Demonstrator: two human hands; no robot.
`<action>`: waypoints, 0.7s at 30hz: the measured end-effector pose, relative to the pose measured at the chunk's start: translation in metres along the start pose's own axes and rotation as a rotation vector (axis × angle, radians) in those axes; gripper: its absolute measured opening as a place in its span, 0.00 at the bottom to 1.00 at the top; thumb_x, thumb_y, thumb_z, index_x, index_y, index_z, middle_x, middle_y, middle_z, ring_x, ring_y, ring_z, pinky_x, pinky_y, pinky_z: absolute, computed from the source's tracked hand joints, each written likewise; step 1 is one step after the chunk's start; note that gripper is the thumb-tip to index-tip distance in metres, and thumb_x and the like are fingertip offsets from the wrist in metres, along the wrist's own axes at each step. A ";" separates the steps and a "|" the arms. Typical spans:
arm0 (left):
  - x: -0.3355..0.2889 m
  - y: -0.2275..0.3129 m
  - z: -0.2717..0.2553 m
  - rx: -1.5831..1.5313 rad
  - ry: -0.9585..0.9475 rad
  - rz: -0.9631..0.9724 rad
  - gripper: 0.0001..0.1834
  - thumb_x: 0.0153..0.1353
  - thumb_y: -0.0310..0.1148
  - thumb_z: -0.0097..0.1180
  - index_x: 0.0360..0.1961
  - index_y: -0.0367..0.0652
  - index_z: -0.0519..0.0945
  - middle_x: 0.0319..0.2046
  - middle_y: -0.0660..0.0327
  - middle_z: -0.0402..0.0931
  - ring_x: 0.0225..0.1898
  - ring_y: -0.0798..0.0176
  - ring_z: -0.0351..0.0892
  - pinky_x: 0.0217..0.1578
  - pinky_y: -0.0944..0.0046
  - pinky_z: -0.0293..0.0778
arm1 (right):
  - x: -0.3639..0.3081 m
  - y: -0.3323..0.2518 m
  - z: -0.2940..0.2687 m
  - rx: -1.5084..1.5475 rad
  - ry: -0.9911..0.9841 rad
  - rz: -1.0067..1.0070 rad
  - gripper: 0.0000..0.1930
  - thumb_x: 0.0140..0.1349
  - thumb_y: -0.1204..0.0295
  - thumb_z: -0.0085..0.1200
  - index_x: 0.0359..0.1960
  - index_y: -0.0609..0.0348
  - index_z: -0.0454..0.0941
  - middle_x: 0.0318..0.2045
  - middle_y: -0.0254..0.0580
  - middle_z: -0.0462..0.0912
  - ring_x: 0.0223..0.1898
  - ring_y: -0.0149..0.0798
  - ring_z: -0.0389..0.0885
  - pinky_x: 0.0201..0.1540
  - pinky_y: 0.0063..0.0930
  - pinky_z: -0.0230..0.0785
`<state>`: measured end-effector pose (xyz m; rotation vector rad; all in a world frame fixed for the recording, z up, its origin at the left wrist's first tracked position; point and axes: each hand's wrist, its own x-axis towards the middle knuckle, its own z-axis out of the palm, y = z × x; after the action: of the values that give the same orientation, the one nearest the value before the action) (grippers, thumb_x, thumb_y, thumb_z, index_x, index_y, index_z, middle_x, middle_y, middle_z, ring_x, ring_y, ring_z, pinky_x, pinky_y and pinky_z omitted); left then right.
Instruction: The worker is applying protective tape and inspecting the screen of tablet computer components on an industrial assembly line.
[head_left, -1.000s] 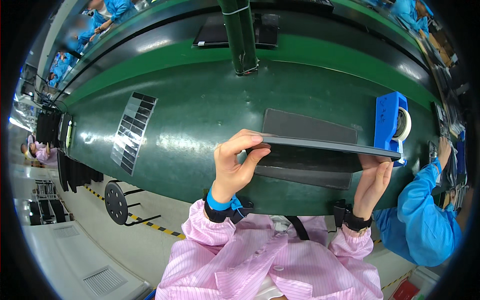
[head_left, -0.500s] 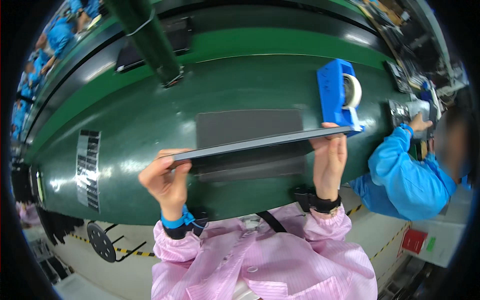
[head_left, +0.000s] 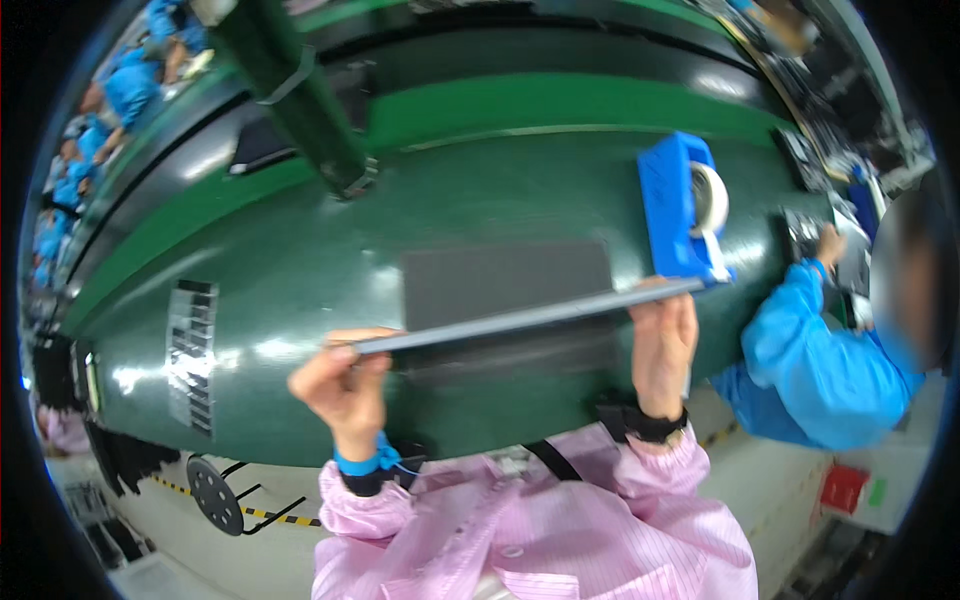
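Note:
I hold a thin, flat grey panel (head_left: pixel 530 317) edge-on over the bench, so its faces barely show and I cannot tell its exact kind. My left hand (head_left: pixel 345 390) pinches its left end between thumb and fingers. At the other end, slightly farther from me, my right hand (head_left: pixel 662 345) grips the panel with fingers over its edge. Beneath it a dark grey mat (head_left: pixel 505 272) lies on the green bench top. Just beyond my right hand stands a blue tape dispenser (head_left: pixel 665 205) with a roll of whitish tape (head_left: pixel 710 200).
A strip of black labels (head_left: pixel 190 355) lies on the bench at left. A green post (head_left: pixel 300 105) rises near the far edge. A co-worker in blue (head_left: pixel 815 350) handles parts at right. A round stool (head_left: pixel 215 495) stands on the floor at lower left.
The whole view has shifted, so the bench and my hands sit slightly lower in the picture. Both hands keep their hold on the panel. The co-worker's hand has moved slightly.

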<state>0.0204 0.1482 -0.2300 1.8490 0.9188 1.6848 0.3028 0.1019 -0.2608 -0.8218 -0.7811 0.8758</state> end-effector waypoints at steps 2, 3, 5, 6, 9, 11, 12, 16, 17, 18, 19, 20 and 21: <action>-0.001 0.001 -0.002 -0.122 -0.041 -0.012 0.21 0.51 0.14 0.53 0.43 0.46 0.66 0.31 0.45 0.77 0.30 0.57 0.78 0.29 0.66 0.74 | -0.003 -0.001 0.001 -0.043 0.042 0.001 0.12 0.63 0.68 0.45 0.44 0.62 0.69 0.40 0.38 0.73 0.44 0.33 0.71 0.51 0.33 0.61; -0.003 0.001 0.001 -0.176 -0.003 -0.007 0.21 0.49 0.12 0.53 0.42 0.45 0.69 0.31 0.46 0.77 0.31 0.57 0.79 0.29 0.65 0.75 | -0.005 0.002 -0.002 -0.003 0.109 0.012 0.12 0.63 0.67 0.47 0.42 0.61 0.69 0.39 0.38 0.74 0.43 0.34 0.71 0.50 0.33 0.62; -0.004 0.002 0.005 -0.235 -0.004 -0.071 0.19 0.47 0.12 0.54 0.40 0.44 0.72 0.32 0.47 0.78 0.32 0.55 0.79 0.31 0.64 0.76 | -0.007 -0.004 -0.007 -0.034 0.068 -0.003 0.13 0.61 0.65 0.48 0.43 0.60 0.68 0.40 0.40 0.73 0.44 0.35 0.71 0.50 0.33 0.61; -0.005 0.000 0.007 -0.249 0.000 -0.065 0.18 0.47 0.12 0.54 0.39 0.42 0.74 0.32 0.48 0.78 0.32 0.56 0.79 0.31 0.64 0.76 | -0.007 -0.006 -0.003 -0.050 0.090 -0.008 0.14 0.62 0.65 0.47 0.44 0.61 0.68 0.42 0.41 0.73 0.45 0.36 0.71 0.51 0.34 0.61; -0.002 0.004 0.007 -0.242 -0.034 -0.065 0.17 0.46 0.12 0.55 0.38 0.38 0.74 0.32 0.48 0.78 0.30 0.57 0.79 0.30 0.66 0.75 | -0.008 -0.008 -0.007 -0.057 0.033 -0.021 0.18 0.64 0.63 0.44 0.49 0.62 0.66 0.45 0.41 0.72 0.47 0.36 0.70 0.53 0.34 0.60; -0.004 0.002 0.001 -0.208 -0.109 -0.081 0.20 0.48 0.12 0.54 0.41 0.43 0.69 0.32 0.44 0.76 0.34 0.53 0.79 0.34 0.61 0.75 | -0.005 -0.012 -0.004 -0.032 -0.071 -0.021 0.17 0.65 0.64 0.41 0.52 0.61 0.65 0.49 0.42 0.71 0.51 0.38 0.69 0.58 0.36 0.56; -0.004 0.002 0.001 -0.197 -0.101 -0.075 0.20 0.48 0.12 0.54 0.41 0.43 0.69 0.32 0.44 0.76 0.34 0.53 0.79 0.34 0.61 0.75 | -0.005 -0.010 -0.001 -0.023 -0.082 -0.020 0.17 0.65 0.64 0.41 0.52 0.61 0.65 0.49 0.42 0.71 0.51 0.38 0.69 0.58 0.36 0.56; -0.002 -0.002 0.002 -0.213 -0.055 -0.042 0.19 0.48 0.12 0.54 0.41 0.42 0.71 0.31 0.48 0.77 0.32 0.56 0.78 0.31 0.65 0.74 | 0.000 -0.009 0.003 -0.020 -0.001 -0.014 0.19 0.64 0.64 0.43 0.51 0.63 0.64 0.45 0.41 0.72 0.48 0.37 0.71 0.54 0.34 0.59; -0.002 -0.002 0.001 -0.191 -0.081 -0.055 0.20 0.48 0.11 0.53 0.41 0.44 0.70 0.32 0.46 0.77 0.34 0.55 0.78 0.33 0.64 0.74 | 0.001 -0.008 0.003 -0.012 -0.005 -0.021 0.19 0.64 0.64 0.44 0.51 0.63 0.64 0.45 0.41 0.72 0.48 0.37 0.71 0.55 0.34 0.59; -0.002 -0.001 0.001 -0.198 -0.085 -0.053 0.20 0.48 0.11 0.53 0.41 0.44 0.70 0.32 0.46 0.77 0.34 0.55 0.78 0.33 0.64 0.74 | 0.001 -0.009 0.004 -0.015 -0.001 -0.026 0.19 0.64 0.64 0.44 0.51 0.63 0.64 0.45 0.41 0.72 0.48 0.37 0.71 0.55 0.34 0.59; -0.002 -0.001 0.002 -0.206 -0.083 -0.066 0.20 0.48 0.11 0.53 0.41 0.44 0.70 0.32 0.47 0.77 0.34 0.55 0.78 0.33 0.64 0.74 | 0.001 -0.010 0.006 -0.010 -0.010 -0.015 0.19 0.64 0.64 0.44 0.51 0.63 0.64 0.45 0.41 0.72 0.48 0.37 0.71 0.55 0.35 0.59; -0.002 -0.001 0.002 -0.213 -0.081 -0.080 0.20 0.48 0.11 0.53 0.41 0.44 0.70 0.32 0.47 0.77 0.34 0.56 0.77 0.32 0.64 0.73 | 0.001 -0.011 0.006 -0.004 -0.019 -0.004 0.18 0.64 0.64 0.44 0.51 0.63 0.64 0.45 0.40 0.72 0.48 0.37 0.71 0.55 0.35 0.58; -0.002 -0.001 0.002 -0.219 -0.083 -0.078 0.20 0.48 0.11 0.53 0.41 0.44 0.70 0.32 0.47 0.77 0.34 0.56 0.77 0.32 0.64 0.73 | 0.002 -0.011 0.007 -0.008 -0.016 -0.008 0.18 0.64 0.64 0.44 0.51 0.63 0.64 0.45 0.40 0.72 0.48 0.37 0.71 0.55 0.35 0.58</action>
<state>0.0226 0.1481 -0.2323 1.7025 0.7318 1.5806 0.3013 0.1009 -0.2480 -0.8189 -0.8013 0.8736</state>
